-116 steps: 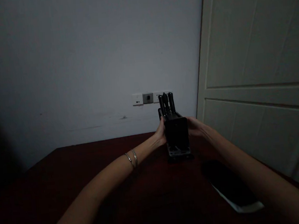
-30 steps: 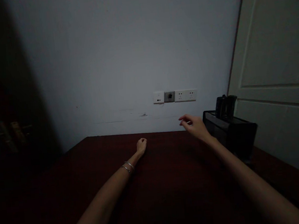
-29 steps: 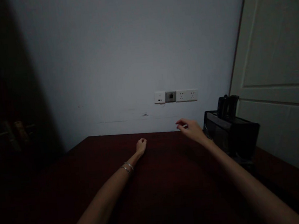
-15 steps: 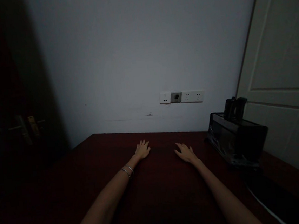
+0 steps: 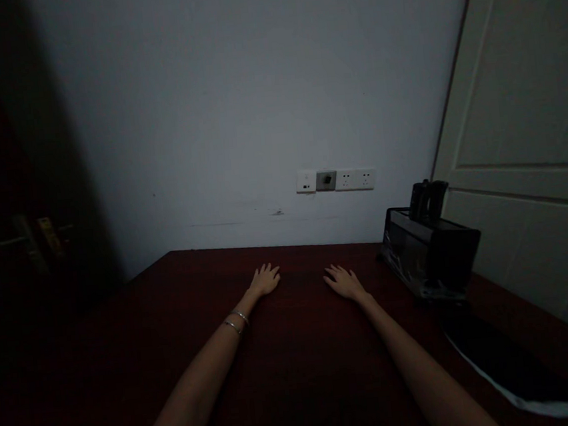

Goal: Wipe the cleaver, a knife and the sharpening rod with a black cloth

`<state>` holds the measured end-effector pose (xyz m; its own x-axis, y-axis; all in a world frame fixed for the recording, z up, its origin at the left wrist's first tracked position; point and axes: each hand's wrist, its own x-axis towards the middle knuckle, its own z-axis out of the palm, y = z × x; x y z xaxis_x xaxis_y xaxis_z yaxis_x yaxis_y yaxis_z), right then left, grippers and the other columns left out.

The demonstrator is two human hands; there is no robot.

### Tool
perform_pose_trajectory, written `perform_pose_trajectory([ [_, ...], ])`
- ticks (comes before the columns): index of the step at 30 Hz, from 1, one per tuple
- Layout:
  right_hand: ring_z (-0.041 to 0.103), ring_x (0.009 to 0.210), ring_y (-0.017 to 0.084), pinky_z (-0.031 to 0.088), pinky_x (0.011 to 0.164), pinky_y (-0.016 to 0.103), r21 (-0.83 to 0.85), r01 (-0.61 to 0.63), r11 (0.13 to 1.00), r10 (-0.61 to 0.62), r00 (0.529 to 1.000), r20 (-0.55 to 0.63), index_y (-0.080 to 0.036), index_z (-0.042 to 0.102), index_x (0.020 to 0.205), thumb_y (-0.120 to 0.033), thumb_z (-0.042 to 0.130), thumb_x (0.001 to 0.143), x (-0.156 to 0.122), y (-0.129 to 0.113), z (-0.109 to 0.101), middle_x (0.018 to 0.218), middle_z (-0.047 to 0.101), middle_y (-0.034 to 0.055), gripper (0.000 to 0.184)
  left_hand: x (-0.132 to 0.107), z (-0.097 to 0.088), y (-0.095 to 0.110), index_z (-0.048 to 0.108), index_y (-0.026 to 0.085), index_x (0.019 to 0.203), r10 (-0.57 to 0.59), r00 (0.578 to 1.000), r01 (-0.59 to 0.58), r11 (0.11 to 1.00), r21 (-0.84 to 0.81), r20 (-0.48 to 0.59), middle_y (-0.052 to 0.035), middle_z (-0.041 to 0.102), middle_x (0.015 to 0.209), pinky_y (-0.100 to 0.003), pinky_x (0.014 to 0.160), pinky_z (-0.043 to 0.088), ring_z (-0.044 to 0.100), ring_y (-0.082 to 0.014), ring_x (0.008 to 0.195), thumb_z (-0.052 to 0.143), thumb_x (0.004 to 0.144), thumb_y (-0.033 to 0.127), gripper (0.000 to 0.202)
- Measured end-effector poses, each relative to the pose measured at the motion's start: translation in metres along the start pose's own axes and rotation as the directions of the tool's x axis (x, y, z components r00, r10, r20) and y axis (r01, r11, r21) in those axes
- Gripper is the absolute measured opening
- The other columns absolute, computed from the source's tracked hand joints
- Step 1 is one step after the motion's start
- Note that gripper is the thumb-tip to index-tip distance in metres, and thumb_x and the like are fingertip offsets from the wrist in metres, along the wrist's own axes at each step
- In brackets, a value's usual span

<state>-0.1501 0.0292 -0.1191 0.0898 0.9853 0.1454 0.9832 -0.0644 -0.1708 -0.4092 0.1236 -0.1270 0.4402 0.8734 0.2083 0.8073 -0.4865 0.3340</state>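
Observation:
Both arms stretch forward over a dark red-brown table [image 5: 288,360]. My left hand [image 5: 265,280] is palm down at the table's far part, fingers spread, with nothing in it. Bracelets [image 5: 237,321] circle the left wrist. To the right, my right hand [image 5: 343,282] also faces palm down with its fingers apart and holds nothing. A gap of bare tabletop lies between the two hands. The room is dim, so whether the palms press fully on the wood is hard to tell.
A black box-like case [image 5: 431,252] with dark upright items [image 5: 427,200] on top stands at the right. Nearer lies a dark flat thing with a pale edge [image 5: 528,404]. Sockets [image 5: 355,179] are on the wall [image 5: 214,112]. Door handles [image 5: 50,235] show at left.
The view has shifted slightly, so the case and sockets sit further left and more of the pale-edged thing shows. Both hands stay spread over the table, the right one slightly flatter.

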Motion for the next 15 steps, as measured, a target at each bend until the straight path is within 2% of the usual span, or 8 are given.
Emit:
perform_pose_trajectory([
  [10, 0.039, 0.122, 0.029, 0.029, 0.099, 0.056, -0.002, 0.011, 1.0, -0.011, 1.0, -0.016, -0.02, 0.045, 0.126, -0.036, 0.05, 0.086, -0.0015, -0.0008, -0.0012, 0.137, 0.039, 0.0097, 0.043, -0.0014, -0.0021, 0.0012, 0.047, 0.018, 0.122, -0.002, 1.0, 0.002, 1.0, 0.011, -0.003, -0.01, 0.044, 0.13, -0.05, 0.095, 0.037, 0.045, -0.0256, 0.115, 0.051, 0.087, 0.033, 0.038],
  [15, 0.037, 0.123, 0.03, 0.027, 0.1, 0.056, -0.004, 0.003, 1.0, -0.003, 1.0, -0.005, -0.02, 0.044, 0.127, -0.037, 0.05, 0.086, -0.0014, -0.0016, -0.0019, 0.139, 0.037, 0.0096, 0.044, -0.0019, -0.0035, 0.0021, 0.047, 0.018, 0.122, -0.001, 1.0, 0.001, 1.0, 0.016, 0.001, -0.01, 0.044, 0.13, -0.05, 0.095, 0.037, 0.045, -0.0256, 0.115, 0.051, 0.087, 0.033, 0.038],
])
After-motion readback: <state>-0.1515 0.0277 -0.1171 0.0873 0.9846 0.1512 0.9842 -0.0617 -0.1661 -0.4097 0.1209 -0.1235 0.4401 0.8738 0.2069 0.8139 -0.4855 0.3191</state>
